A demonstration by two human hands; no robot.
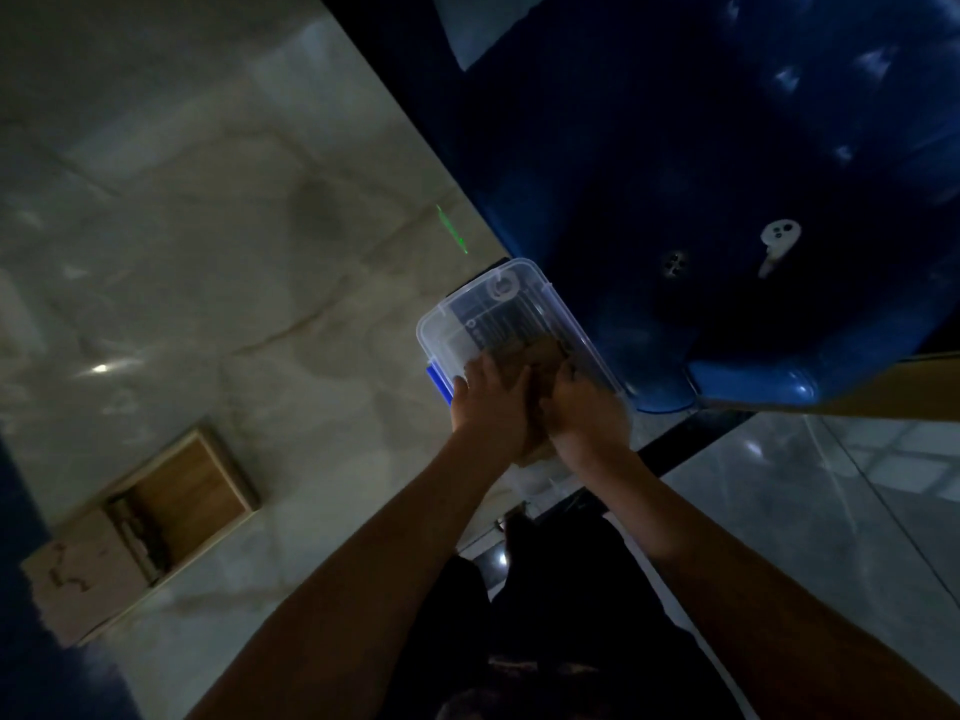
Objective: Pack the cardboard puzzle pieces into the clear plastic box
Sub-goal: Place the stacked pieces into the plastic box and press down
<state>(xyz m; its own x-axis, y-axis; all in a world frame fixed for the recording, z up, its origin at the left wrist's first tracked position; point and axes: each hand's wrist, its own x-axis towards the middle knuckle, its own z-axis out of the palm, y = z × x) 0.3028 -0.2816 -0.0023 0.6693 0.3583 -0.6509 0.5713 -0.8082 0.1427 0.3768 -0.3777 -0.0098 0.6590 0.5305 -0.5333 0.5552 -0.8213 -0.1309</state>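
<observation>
The clear plastic box (511, 309) sits near the table's right edge, with a blue latch (438, 384) on its near left side. Brown cardboard puzzle pieces (540, 356) lie bunched inside its near half. My left hand (491, 402) and my right hand (584, 410) are cupped together over the near end of the box, pressed around a handful of the pieces. More brown cardboard shows under my palms at the box's near rim. The scene is dim, so single pieces are hard to tell apart.
A pale marble-look table (208, 226) fills the left. A shallow wooden tray with a pale puzzle board (150, 522) lies at the near left. A blue plastic chair (701, 200) stands beyond the table's right edge, over a glossy tiled floor (831, 501).
</observation>
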